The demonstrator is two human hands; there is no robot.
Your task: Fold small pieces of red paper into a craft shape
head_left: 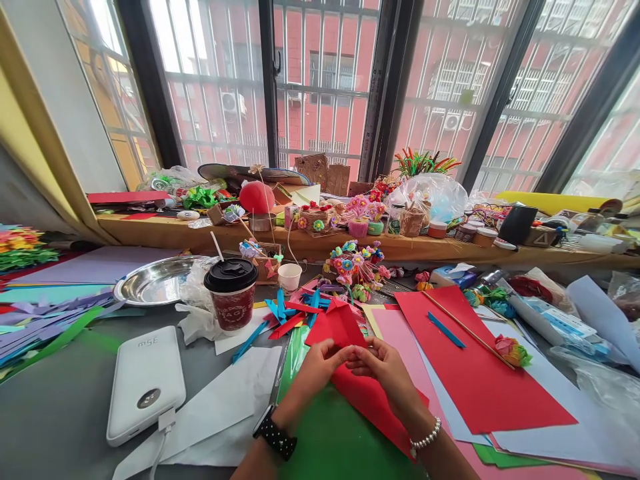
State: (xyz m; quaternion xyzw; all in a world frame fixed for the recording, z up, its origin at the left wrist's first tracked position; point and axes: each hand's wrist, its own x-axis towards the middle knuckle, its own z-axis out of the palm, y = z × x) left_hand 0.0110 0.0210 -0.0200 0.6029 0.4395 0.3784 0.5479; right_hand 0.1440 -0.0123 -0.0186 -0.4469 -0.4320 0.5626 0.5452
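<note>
Extending beyond the fingers, red paper

Table: power bank left, before tray | lidded cup: right of tray | paper cup: right of lidded cup, farther back | folded sheet: centre, at left grip and right grip | stick: right, across flat sheet, flower at near end | ledge: behind, below windows, ball and jars on top

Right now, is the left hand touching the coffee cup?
Apart. The head view shows a wide gap between the left hand and the coffee cup, with a blue strip lying in it.
</note>
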